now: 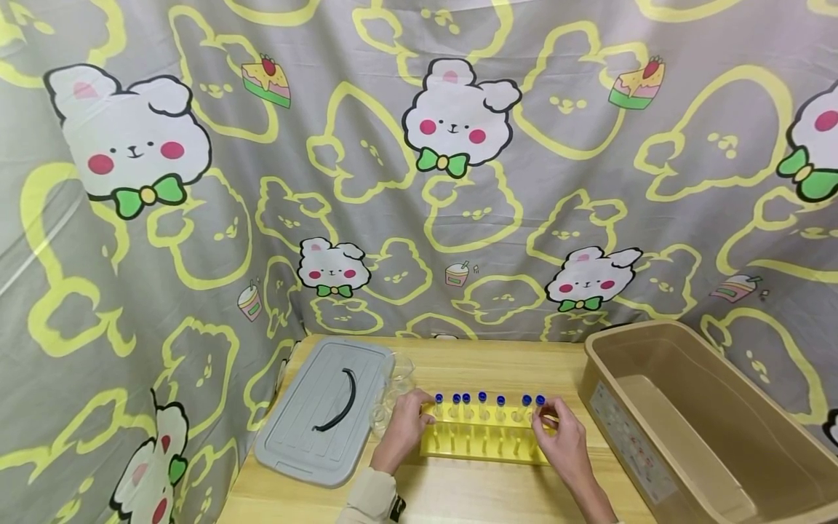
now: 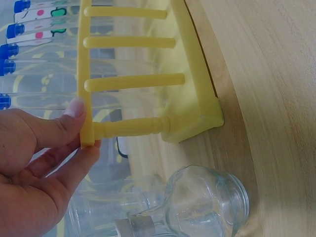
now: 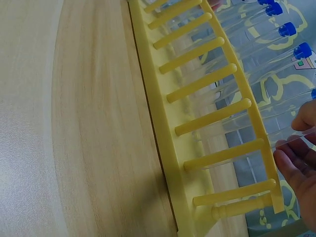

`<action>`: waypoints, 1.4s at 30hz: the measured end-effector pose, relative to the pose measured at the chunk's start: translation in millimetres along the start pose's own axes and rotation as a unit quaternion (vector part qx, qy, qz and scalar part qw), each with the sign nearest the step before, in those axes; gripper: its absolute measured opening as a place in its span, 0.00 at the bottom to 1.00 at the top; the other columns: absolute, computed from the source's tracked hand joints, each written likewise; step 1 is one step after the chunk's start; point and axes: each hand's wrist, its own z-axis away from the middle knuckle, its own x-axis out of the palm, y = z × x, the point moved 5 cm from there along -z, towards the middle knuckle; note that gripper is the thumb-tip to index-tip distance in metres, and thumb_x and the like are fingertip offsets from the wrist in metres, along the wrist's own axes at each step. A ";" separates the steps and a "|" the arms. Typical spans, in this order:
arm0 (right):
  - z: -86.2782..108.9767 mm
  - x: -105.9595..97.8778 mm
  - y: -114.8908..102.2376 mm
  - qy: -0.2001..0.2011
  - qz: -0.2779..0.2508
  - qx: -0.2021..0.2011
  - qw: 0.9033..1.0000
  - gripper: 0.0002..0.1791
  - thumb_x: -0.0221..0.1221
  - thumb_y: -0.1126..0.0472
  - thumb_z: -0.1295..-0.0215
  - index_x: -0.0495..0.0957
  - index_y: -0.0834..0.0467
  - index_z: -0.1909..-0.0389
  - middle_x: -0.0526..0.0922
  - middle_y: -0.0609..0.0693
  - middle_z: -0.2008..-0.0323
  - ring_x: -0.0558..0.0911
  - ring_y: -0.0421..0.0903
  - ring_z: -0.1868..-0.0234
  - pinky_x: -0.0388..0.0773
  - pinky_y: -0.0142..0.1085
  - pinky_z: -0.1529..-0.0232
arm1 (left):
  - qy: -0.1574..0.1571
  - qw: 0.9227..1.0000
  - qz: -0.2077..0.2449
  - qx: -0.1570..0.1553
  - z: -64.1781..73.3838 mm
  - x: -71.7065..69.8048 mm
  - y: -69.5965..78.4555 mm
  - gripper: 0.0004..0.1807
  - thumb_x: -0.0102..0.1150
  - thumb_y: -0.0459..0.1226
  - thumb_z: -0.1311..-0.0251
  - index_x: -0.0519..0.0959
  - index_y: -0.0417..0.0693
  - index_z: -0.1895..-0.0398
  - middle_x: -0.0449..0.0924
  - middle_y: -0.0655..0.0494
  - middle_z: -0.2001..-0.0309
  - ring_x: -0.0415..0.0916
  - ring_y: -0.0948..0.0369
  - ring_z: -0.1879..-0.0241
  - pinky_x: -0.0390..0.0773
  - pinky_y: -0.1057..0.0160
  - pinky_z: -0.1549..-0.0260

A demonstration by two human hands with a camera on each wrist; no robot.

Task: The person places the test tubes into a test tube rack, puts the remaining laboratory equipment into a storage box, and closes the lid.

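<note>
Backdrop cloth: grey with yellow outlines and white bear prints, hanging behind the worktop and along its left side.
Worktop: pale wood; wood shows behind the rack as far as the cloth, in front of it toward the person, and in a strip on its right.
Tan bin: on the right, open side up, apart from the rack; its long axis runs from the back toward the near right, and its inner floor and walls show.
Grey lid: flat at the left, black handle upward, well apart from the bin.
Yellow rack: upright between lid and bin, long axis left to right, its right end slightly nearer the person; pegs line the near side.
Clear glassware: between lid and rack; a round flask stands upright just beside the rack's left end.
Left hand: pinches the left end of the rack's top plate.
Right hand: pinches the rightmost tube just above the plate.
Tubes: seven, clear, standing in the rack, blue caps up.
</note>
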 end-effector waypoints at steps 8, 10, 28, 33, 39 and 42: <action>2.1 -2.3 -1.2 0.006 -0.001 -0.008 1.000 0.15 0.65 0.82 0.46 0.76 0.65 0.61 0.82 0.56 0.62 0.85 0.57 0.59 0.87 0.37 0.60 | 0.005 1.000 0.002 0.006 0.4 -0.5 2.2 0.14 0.77 0.23 0.54 0.88 0.36 0.62 0.86 0.43 0.63 0.79 0.55 0.72 0.80 0.66 0.72; 2.4 -2.9 -1.8 0.006 -0.002 -0.008 1.000 0.15 0.65 0.82 0.46 0.76 0.66 0.61 0.82 0.57 0.61 0.85 0.57 0.58 0.86 0.37 0.59 | 0.006 1.000 0.004 0.006 0.6 -0.2 2.3 0.14 0.77 0.23 0.54 0.88 0.35 0.62 0.86 0.43 0.64 0.79 0.56 0.72 0.81 0.66 0.71; 6.0 -15.7 -7.3 -0.012 0.007 -0.012 1.000 0.27 0.68 0.83 0.48 0.75 0.68 0.46 0.81 0.57 0.54 0.83 0.56 0.52 0.85 0.38 0.54 | -0.004 1.000 0.008 -0.003 2.1 2.7 4.4 0.14 0.76 0.23 0.53 0.87 0.35 0.60 0.86 0.42 0.61 0.79 0.56 0.71 0.81 0.65 0.71; 7.3 -25.5 -18.6 -0.014 0.026 -0.018 0.999 0.31 0.70 0.79 0.46 0.74 0.66 0.40 0.80 0.55 0.53 0.83 0.55 0.50 0.84 0.35 0.52 | -0.014 1.000 0.017 -0.018 2.6 2.4 3.5 0.15 0.76 0.23 0.52 0.87 0.34 0.59 0.86 0.42 0.59 0.80 0.57 0.69 0.83 0.65 0.69; 6.3 -54.5 -53.0 0.025 0.044 -0.029 0.998 0.31 0.70 0.75 0.44 0.74 0.66 0.38 0.80 0.55 0.54 0.82 0.53 0.51 0.78 0.20 0.52 | -0.020 0.999 0.025 -0.032 2.6 1.2 1.5 0.16 0.75 0.23 0.51 0.86 0.35 0.57 0.86 0.44 0.58 0.80 0.58 0.66 0.84 0.65 0.66; 3.4 -72.6 -69.8 0.053 0.039 -0.053 0.996 0.32 0.70 0.76 0.46 0.75 0.68 0.39 0.81 0.56 0.53 0.80 0.49 0.51 0.77 0.20 0.52 | -0.015 0.999 0.021 -0.031 3.0 0.6 0.4 0.15 0.75 0.23 0.50 0.87 0.36 0.58 0.86 0.46 0.59 0.80 0.59 0.67 0.84 0.65 0.66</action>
